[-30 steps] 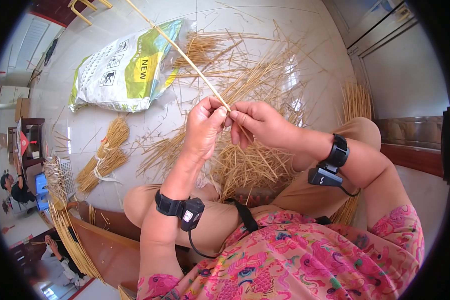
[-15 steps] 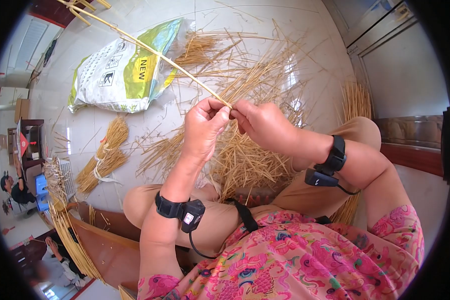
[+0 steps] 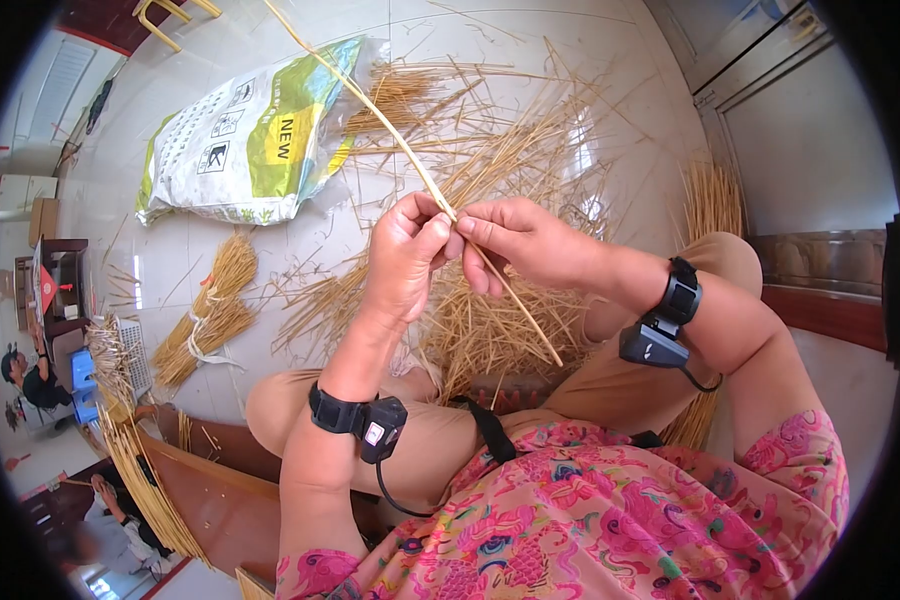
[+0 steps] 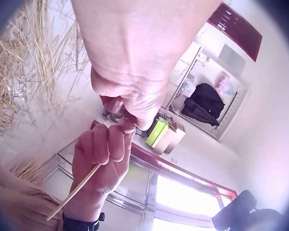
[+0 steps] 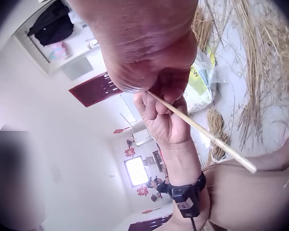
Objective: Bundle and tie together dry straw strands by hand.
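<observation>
In the head view my left hand (image 3: 402,255) and right hand (image 3: 530,245) meet above the straw pile, thumbs and fingers pinching one straw stalk (image 3: 388,125). Its long part slants up and left, across the corner of the bag. The shorter end sticks out below the right hand, toward the lower right. Seen from the right wrist, that pale stalk end (image 5: 212,137) runs out from between the hands. In the left wrist view the same stalk (image 4: 77,191) shows beneath the right hand's curled fingers. The exact pinch spot is partly hidden by the fingers.
Loose straw (image 3: 500,330) lies heaped between the legs and spread over the tiled floor. A white and green bag (image 3: 240,140) lies at upper left, with a tied straw bundle (image 3: 210,310) below it. Another bundle (image 3: 712,205) stands by the metal door at right.
The stalk swung left, then back to a steeper slant. A length now pokes out below the right hand, where half a second ago none showed. The right hand has turned and dropped slightly.
</observation>
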The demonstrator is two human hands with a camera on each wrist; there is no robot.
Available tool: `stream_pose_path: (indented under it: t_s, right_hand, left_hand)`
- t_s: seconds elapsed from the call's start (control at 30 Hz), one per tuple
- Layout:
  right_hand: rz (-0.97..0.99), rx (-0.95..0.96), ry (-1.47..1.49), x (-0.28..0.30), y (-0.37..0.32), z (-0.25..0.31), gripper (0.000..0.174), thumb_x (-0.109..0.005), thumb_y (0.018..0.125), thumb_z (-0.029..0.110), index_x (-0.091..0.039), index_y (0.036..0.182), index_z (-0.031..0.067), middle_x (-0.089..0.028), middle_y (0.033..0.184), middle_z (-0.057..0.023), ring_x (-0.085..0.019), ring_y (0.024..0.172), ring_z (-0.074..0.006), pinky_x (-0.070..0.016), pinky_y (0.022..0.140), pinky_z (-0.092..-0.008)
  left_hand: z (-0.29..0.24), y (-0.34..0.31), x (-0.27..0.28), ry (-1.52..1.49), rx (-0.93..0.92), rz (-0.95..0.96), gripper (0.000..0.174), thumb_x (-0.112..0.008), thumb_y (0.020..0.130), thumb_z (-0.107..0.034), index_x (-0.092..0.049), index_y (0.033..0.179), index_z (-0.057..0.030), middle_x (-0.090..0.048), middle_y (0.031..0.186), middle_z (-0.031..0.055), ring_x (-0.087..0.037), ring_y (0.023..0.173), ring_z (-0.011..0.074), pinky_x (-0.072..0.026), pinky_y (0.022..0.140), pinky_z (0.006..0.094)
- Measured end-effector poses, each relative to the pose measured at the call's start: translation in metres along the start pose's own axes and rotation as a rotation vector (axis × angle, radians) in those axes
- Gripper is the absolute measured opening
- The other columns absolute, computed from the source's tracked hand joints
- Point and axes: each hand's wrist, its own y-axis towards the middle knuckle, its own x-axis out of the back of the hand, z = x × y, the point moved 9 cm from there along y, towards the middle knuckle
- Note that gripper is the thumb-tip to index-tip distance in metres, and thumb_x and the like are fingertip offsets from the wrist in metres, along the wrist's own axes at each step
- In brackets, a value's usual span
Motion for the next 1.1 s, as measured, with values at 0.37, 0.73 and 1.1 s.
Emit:
stream_pose_path:
  t_s: [0.37,0.73,1.1]
  right_hand:
    - [-0.189,0.055,-0.346,0.01,-0.004,0.01,0.026,-0.038,0.098,0.017,-0.055,0.088,0.0013,-0.057,0.058,-0.0065,-0.054,0.049,-0.0136,-0.0447,0.049,-0.0269]
    - [-0.381,0.291,-0.942,0.011,-0.014,0.021,0.008,-0.047,0.088,0.005,-0.053,0.087,0.0,-0.06,0.06,-0.0125,-0.061,0.055,-0.0297,-0.0466,0.05,-0.0371]
    - [-0.045,0.044,-0.15,0.005,-0.001,0.003,0.028,-0.034,0.1,0.019,-0.052,0.09,0.001,-0.058,0.06,-0.0047,-0.054,0.048,-0.0122,-0.0441,0.048,-0.0244]
  left_hand:
    - [-0.003,0.0,0.004,0.124,0.009,-0.041,0.008,-0.061,0.084,-0.005,-0.057,0.09,-0.001,-0.06,0.076,0.0023,-0.049,0.059,0.004,-0.0341,0.049,0.0155]
    - [0.004,-0.002,-0.001,0.106,0.002,-0.075,0.005,-0.058,0.084,-0.001,-0.054,0.087,-0.0029,-0.058,0.075,0.0014,-0.043,0.057,0.0028,-0.0357,0.052,0.0158]
    - [0.001,-0.001,-0.001,0.033,-0.028,-0.024,0.006,-0.057,0.084,-0.003,-0.053,0.089,-0.0034,-0.052,0.072,-0.0017,-0.042,0.058,0.0037,-0.0333,0.05,0.0168]
